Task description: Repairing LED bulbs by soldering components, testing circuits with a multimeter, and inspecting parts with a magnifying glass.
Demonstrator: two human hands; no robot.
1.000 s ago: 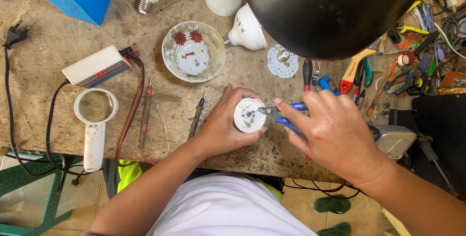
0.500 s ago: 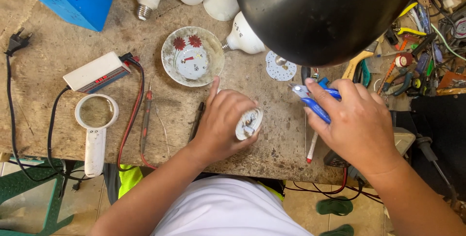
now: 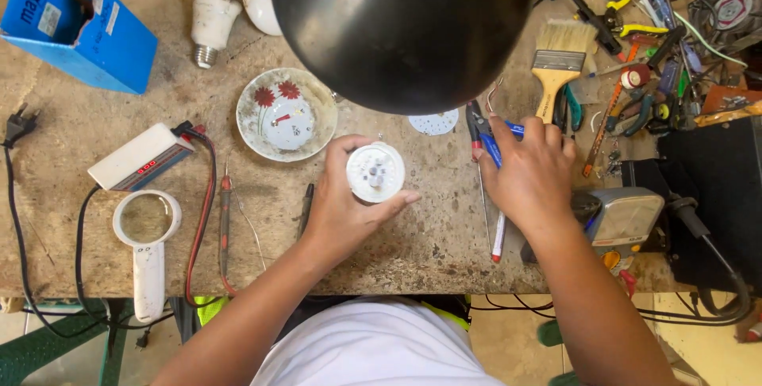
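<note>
Bulb base (image 3: 375, 171) — a white disc with its board facing up — sits near the middle of the bench (image 3: 71, 124), cupped in the left hand (image 3: 345, 211), fingers curled round its rim. Right hand (image 3: 528, 172) rests toward the right edge, fingers closed on blue-handled pliers (image 3: 486, 142) beside a brush (image 3: 558, 65). Risk, as I judge it: the pliers could snag the red-tipped pen (image 3: 498, 237) lying under that hand, or the disc could slip from so light a cupping. Lamp shade (image 3: 405, 29) hides the bench's far edge.
</note>
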